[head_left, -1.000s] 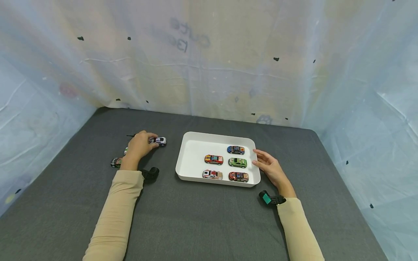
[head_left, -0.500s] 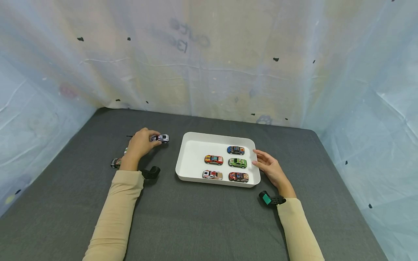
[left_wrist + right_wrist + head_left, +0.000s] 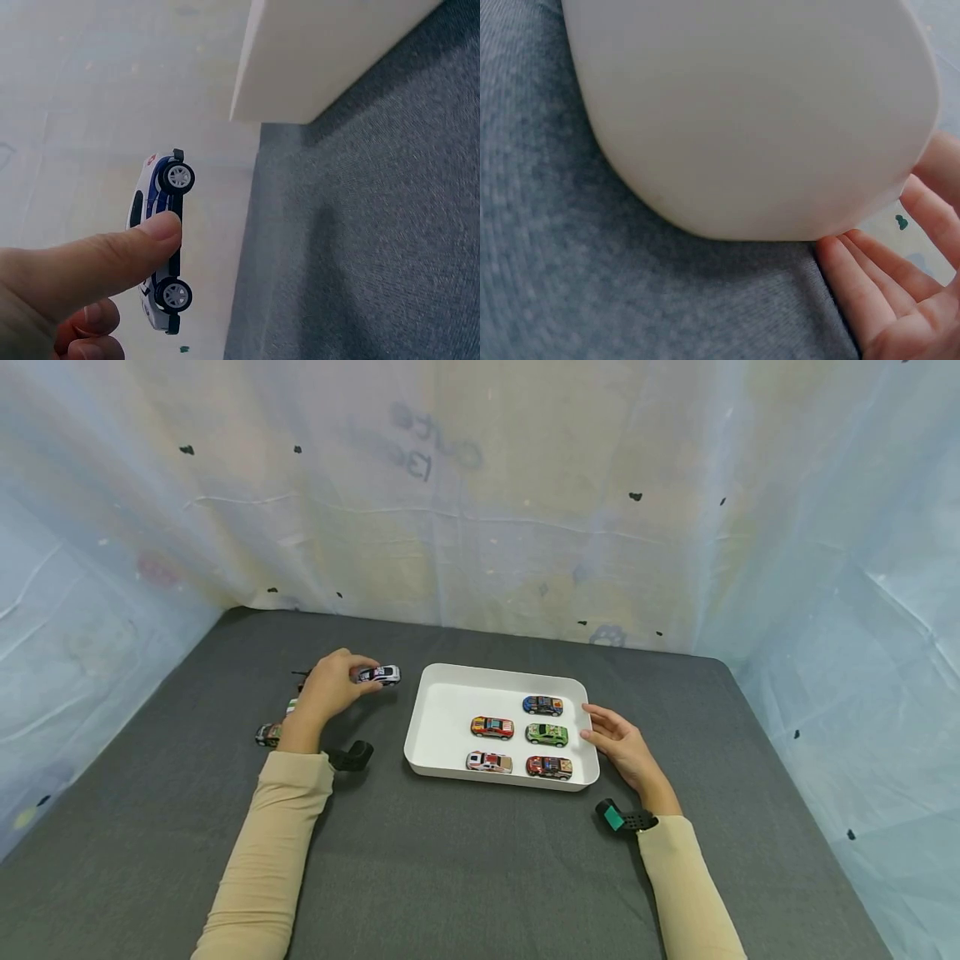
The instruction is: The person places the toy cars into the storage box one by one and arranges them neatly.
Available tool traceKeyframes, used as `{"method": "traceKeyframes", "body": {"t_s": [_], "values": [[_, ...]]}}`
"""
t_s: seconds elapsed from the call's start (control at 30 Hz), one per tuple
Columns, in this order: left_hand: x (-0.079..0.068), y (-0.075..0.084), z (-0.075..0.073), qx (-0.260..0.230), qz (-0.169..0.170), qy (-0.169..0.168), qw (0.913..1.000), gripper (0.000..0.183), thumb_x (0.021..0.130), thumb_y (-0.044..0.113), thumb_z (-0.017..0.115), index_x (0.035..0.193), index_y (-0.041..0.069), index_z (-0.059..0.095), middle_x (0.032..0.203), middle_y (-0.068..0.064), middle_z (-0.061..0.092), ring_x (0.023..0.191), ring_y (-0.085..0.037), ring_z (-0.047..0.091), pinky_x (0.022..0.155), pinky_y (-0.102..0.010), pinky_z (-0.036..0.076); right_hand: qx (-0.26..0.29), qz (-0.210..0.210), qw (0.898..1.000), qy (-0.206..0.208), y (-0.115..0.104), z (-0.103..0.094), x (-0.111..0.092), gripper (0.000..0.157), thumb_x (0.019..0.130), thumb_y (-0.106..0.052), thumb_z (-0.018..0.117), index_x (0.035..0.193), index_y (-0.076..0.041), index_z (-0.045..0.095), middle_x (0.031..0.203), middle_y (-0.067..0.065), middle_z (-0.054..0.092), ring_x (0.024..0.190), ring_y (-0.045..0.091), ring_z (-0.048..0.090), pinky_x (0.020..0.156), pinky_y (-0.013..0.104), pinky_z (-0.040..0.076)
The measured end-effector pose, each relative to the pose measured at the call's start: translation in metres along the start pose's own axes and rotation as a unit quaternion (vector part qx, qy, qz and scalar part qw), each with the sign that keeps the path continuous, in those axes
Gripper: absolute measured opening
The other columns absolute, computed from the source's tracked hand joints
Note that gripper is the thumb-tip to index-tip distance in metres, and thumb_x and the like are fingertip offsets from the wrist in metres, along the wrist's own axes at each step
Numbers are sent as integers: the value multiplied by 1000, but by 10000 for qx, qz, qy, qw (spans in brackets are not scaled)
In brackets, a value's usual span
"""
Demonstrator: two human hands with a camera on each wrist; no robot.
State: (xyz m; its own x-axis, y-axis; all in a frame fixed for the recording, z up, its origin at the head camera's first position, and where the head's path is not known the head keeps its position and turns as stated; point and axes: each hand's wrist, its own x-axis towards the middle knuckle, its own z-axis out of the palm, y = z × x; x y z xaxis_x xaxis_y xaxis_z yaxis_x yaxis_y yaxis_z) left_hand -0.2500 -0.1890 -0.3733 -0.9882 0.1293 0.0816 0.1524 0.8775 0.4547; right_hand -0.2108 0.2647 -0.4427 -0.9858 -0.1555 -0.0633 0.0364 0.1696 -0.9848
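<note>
My left hand (image 3: 326, 689) pinches a white toy car (image 3: 379, 675) with dark markings, just left of the white tray (image 3: 442, 675). In the left wrist view the thumb lies along the side of the toy car (image 3: 161, 247), above the grey cloth. My right hand (image 3: 626, 747) rests on the tray's right end, fingers lightly extended at the rim. The right wrist view shows fingertips (image 3: 836, 251) against the outer wall of the tray (image 3: 757, 150). Several toy cars stand in the tray, among them a green one (image 3: 547, 735), a blue one (image 3: 542, 705) and a red-and-yellow one (image 3: 492, 727).
Left of the tray, partly hidden behind my left hand, a dark toy car (image 3: 267, 734) and other small items lie on the grey cloth (image 3: 465, 877). A pale translucent curtain (image 3: 480, 527) encloses the back and sides of the table.
My left hand has moved right and slightly away from me, carrying the white toy car closer to the tray. The right hand and the tray hold their places.
</note>
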Motion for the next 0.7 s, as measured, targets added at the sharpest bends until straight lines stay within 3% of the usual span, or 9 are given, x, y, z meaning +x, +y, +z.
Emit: {"method": "traceKeyframes", "body": {"t_s": [0.43,0.7], "values": [[-2,13,-5,-323,200,-130,9992,43,88,26,71,127,9,64,83,-9,39,74,-21,34,65,-33,29,42,-71,10000,-32,-1,1,1,63,91,-12,67,144,4,38,133,6,53,106,-6,58,84,12,50],[-3,20,-6,-416,380,-78,9984,43,87,26,71,126,8,65,82,-8,38,73,-21,33,66,-33,28,176,-482,9985,-196,4,-1,1,63,87,-24,72,140,-2,46,127,-1,57,106,-4,59,82,11,50]]}}
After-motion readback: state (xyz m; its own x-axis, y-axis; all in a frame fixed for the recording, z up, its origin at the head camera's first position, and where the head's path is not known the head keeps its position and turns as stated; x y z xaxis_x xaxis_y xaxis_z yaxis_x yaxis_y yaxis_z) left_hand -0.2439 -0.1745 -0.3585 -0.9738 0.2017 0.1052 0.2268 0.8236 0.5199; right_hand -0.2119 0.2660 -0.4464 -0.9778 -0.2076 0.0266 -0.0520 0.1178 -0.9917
